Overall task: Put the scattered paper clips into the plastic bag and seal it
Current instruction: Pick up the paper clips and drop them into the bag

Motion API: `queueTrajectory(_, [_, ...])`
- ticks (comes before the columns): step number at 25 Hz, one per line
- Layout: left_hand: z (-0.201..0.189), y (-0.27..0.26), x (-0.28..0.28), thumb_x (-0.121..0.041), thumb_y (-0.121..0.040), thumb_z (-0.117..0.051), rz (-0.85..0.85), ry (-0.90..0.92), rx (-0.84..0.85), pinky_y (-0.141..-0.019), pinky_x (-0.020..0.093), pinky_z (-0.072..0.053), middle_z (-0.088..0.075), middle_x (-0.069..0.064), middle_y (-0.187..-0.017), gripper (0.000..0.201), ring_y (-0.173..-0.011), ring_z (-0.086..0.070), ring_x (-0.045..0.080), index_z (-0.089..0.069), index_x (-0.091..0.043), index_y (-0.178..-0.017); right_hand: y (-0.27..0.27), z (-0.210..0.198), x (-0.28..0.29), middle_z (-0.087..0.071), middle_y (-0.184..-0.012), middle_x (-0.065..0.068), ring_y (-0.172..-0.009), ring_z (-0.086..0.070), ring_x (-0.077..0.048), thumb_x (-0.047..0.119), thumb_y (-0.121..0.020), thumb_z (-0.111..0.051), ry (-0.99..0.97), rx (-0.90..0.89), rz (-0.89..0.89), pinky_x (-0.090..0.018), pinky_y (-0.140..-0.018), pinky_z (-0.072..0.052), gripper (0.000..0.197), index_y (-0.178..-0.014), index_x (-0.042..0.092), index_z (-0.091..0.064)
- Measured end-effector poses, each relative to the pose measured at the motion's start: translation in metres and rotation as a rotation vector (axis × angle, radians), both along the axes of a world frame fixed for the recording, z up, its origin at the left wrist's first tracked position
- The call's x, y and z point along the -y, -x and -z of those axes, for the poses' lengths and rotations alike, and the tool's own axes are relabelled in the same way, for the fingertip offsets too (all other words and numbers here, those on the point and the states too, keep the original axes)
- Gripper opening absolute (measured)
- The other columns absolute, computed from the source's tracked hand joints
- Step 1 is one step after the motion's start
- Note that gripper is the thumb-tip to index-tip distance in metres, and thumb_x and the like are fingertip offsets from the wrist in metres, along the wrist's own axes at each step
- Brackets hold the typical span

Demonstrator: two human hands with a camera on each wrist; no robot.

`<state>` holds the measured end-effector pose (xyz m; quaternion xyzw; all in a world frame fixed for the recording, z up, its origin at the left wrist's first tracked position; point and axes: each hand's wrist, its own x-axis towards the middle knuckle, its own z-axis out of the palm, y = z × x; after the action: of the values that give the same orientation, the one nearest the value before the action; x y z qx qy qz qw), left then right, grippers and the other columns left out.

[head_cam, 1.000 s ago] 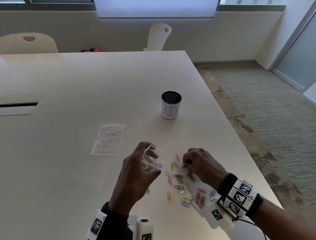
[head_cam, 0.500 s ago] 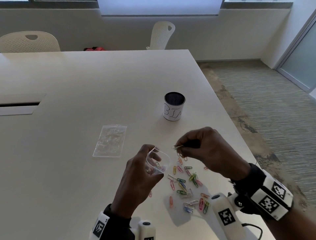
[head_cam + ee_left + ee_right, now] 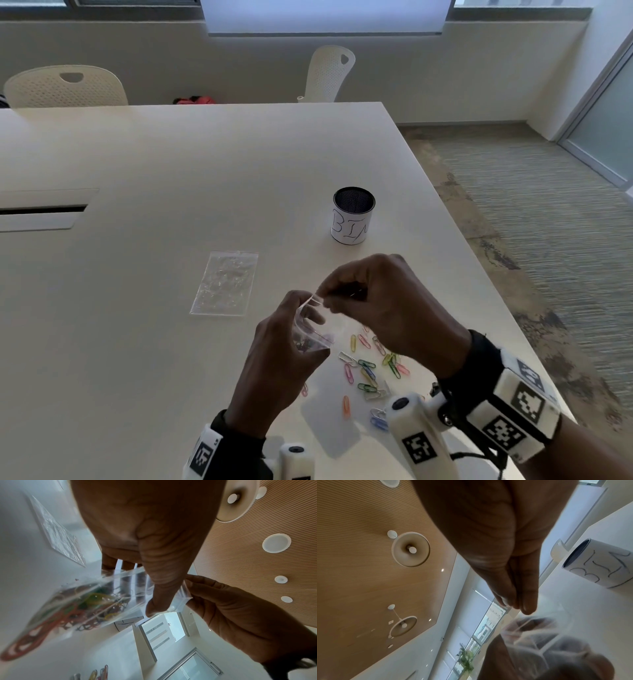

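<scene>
My left hand [image 3: 305, 320] holds a small clear plastic bag [image 3: 310, 337] above the table, mouth up and open. Several coloured paper clips lie inside the bag [image 3: 89, 601], and my left thumb [image 3: 157, 588] presses on its rim. My right hand [image 3: 329, 298] hovers at the bag's mouth with its fingertips [image 3: 513, 604] pinched together. Only a thin sliver of a paper clip shows between them. Several loose paper clips [image 3: 368, 371] lie scattered on the table [image 3: 137, 164] below my right wrist.
A second clear bag [image 3: 224, 282] lies flat to the left of my hands. A black cup with a white label [image 3: 352, 216] stands behind them. The table's right edge [image 3: 479, 274] runs close by. Two white chairs [image 3: 65, 85] stand at the far side.
My right hand lifted from the scattered clips with a pinch of clips and moved left to the bag's mouth. My left hand raised the bag slightly.
</scene>
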<state>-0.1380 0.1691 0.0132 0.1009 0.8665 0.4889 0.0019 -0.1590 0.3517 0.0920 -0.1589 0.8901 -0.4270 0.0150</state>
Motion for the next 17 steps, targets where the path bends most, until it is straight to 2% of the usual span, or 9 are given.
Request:
queueTrajectory(4, [0.001, 0.001, 0.001, -0.016, -0.08, -0.086, -0.007, -0.023, -0.021, -0.066, 0.009, -0.053, -0.072, -0.015, -0.095, 0.045, -0.087, -0.07, 0.005, -0.059, -0.033, -0.111, 0.025, 0.021, -0.04, -0.08, -0.081, 0.003, -0.074, -0.076, -0.006, 0.009, -0.088, -0.08, -0.053, -0.005, 0.159, -0.028, -0.08, -0.063, 0.011, -0.095, 0.016, -0.083])
queueTrajectory(6, [0.001, 0.002, 0.0, -0.017, -0.081, -0.086, -0.003, -0.027, -0.027, -0.067, 0.01, -0.054, -0.072, -0.017, -0.095, 0.044, -0.086, -0.07, 0.006, -0.059, -0.035, -0.11, 0.035, 0.045, -0.056, -0.082, -0.092, 0.002, -0.081, -0.076, -0.007, 0.009, -0.092, -0.075, -0.163, 0.037, 0.178, -0.028, -0.084, -0.062, 0.013, -0.1, 0.016, -0.083])
queueTrajectory(9, [-0.001, 0.001, -0.001, -0.017, -0.081, -0.087, 0.012, -0.028, -0.031, -0.067, 0.013, -0.056, -0.072, -0.018, -0.096, 0.045, -0.087, -0.07, 0.006, -0.058, -0.037, -0.11, 0.037, 0.082, -0.06, -0.078, -0.113, -0.002, -0.094, -0.073, -0.011, 0.014, -0.099, -0.067, -0.335, 0.066, 0.098, -0.03, -0.09, -0.06, 0.019, -0.113, 0.013, -0.079])
queueTrajectory(12, [-0.002, 0.001, -0.001, -0.017, -0.08, -0.087, 0.013, -0.022, -0.03, -0.067, 0.015, -0.058, -0.072, -0.016, -0.096, 0.046, -0.088, -0.07, 0.005, -0.058, -0.035, -0.111, 0.026, 0.099, -0.053, -0.067, -0.128, 0.001, -0.109, -0.065, -0.014, 0.037, -0.103, -0.059, -0.47, 0.156, 0.027, -0.03, -0.098, -0.055, 0.035, -0.128, 0.014, -0.071])
queueTrajectory(14, [-0.002, 0.001, 0.0, -0.016, -0.079, -0.088, 0.008, -0.017, -0.032, -0.067, 0.013, -0.057, -0.073, -0.016, -0.095, 0.047, -0.088, -0.071, 0.004, -0.058, -0.034, -0.111, 0.014, 0.101, -0.045, -0.06, -0.133, 0.003, -0.115, -0.058, -0.014, 0.048, -0.101, -0.057, -0.545, 0.18, -0.055, -0.028, -0.099, -0.05, 0.044, -0.133, 0.019, -0.066])
queueTrajectory(17, [-0.001, 0.001, 0.001, -0.016, -0.078, -0.089, 0.003, -0.016, -0.034, -0.067, 0.01, -0.054, -0.073, -0.015, -0.095, 0.048, -0.086, -0.071, 0.004, -0.058, -0.034, -0.11, -0.006, 0.096, -0.031, -0.057, -0.134, 0.005, -0.117, -0.052, -0.012, 0.056, -0.095, -0.062, -0.57, 0.157, -0.197, -0.029, -0.099, -0.051, 0.05, -0.134, 0.026, -0.063])
